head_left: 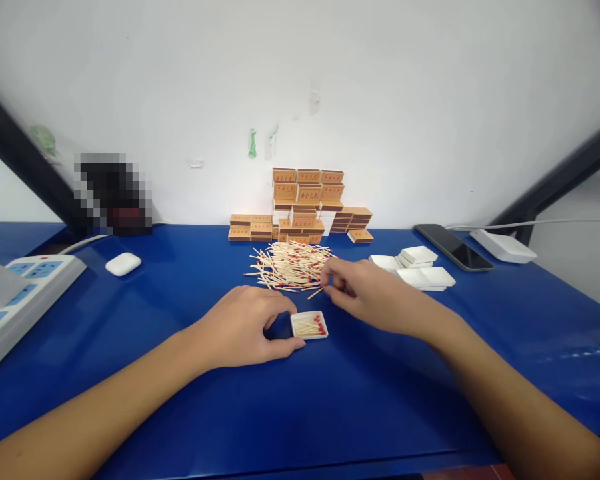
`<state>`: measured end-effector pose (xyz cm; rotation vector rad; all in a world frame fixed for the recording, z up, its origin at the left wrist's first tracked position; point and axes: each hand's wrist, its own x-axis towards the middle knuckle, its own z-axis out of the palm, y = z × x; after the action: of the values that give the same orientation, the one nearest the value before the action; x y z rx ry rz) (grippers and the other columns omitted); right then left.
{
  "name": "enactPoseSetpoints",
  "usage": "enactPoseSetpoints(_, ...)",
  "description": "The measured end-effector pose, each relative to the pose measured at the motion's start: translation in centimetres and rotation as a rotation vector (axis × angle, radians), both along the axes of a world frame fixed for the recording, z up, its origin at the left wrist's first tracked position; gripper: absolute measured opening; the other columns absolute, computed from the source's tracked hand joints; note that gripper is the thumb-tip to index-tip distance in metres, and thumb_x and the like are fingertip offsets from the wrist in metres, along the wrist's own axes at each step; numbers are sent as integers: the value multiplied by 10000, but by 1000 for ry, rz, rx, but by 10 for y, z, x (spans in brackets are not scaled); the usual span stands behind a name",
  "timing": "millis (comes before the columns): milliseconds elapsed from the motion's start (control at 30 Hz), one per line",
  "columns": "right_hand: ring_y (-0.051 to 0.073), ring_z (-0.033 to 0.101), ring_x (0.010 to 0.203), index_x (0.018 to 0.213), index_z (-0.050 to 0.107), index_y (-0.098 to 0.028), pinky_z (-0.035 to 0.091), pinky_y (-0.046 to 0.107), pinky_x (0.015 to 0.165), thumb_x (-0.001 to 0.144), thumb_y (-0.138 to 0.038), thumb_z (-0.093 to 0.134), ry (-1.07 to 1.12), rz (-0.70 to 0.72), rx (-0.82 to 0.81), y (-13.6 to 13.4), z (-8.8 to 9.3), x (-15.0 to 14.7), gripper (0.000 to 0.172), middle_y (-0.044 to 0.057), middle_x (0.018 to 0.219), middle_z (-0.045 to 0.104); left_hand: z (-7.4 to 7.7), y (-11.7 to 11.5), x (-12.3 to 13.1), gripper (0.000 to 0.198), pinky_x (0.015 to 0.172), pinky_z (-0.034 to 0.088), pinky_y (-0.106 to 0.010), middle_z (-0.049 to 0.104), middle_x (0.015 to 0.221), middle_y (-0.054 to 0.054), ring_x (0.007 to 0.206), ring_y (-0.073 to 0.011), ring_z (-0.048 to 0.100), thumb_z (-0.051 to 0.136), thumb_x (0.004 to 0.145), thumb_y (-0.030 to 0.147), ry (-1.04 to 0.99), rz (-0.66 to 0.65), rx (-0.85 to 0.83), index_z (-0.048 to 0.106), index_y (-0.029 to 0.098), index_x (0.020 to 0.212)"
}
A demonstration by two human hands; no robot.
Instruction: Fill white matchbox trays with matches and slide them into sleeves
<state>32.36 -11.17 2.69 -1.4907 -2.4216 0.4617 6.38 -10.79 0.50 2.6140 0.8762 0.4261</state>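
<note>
A small white matchbox tray (309,336) lies on the blue table, with several red-headed matches (307,325) inside. My left hand (253,325) grips its left end between thumb and forefinger. Just beyond the tray, my right hand (363,290) is closed in a pinch at the right edge of a loose pile of matches (295,263). From its fingertips a single match (315,293) points left, its red head by the fingers. The curled fingers partly hide the pinch.
Stacked matchboxes (309,193) stand against the wall behind the pile. White empty trays (420,275) lie to the right, near a phone (453,247) and a white device (503,247). At left are a white earbud case (123,264) and a power strip (40,287).
</note>
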Motion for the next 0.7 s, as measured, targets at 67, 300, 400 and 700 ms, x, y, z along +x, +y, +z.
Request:
enactPoseSetpoints(67,166,596,681,1002,597,-232,376,304,625,1028,-264,514,64,16,-54,-1,-3,-6,93,-3,766,692,0,0,0,248,575,352,-265,621,687,36,591,-119,538,751,877,428,11,5,-7,768,201,976)
enactPoseSetpoints(300,190,614,820,1086,696,-245,440,328,725,1017,-260,542,109,139,12,7,2,6,170,41,971,711,-1,0,1,226,567,349,-261,614,671,39,582,-117,549,746,881,411,-15,-6,-11,770,206,972)
enactPoseSetpoints(400,220,618,951,1099,725,-255,469,368,830,1000,-202,548,62,228,-45,8,1,7,210,67,1073,678,0,0,0,236,568,354,-266,607,672,43,578,-116,541,750,881,418,-4,2,-5,769,205,982)
enactPoseSetpoints(700,205,586,930,944,661,-218,458,347,824,1023,-219,564,47,214,-99,12,-5,3,126,54,1029,618,1,0,0,243,573,347,-265,628,693,37,590,-119,543,745,885,425,13,0,-9,768,205,985)
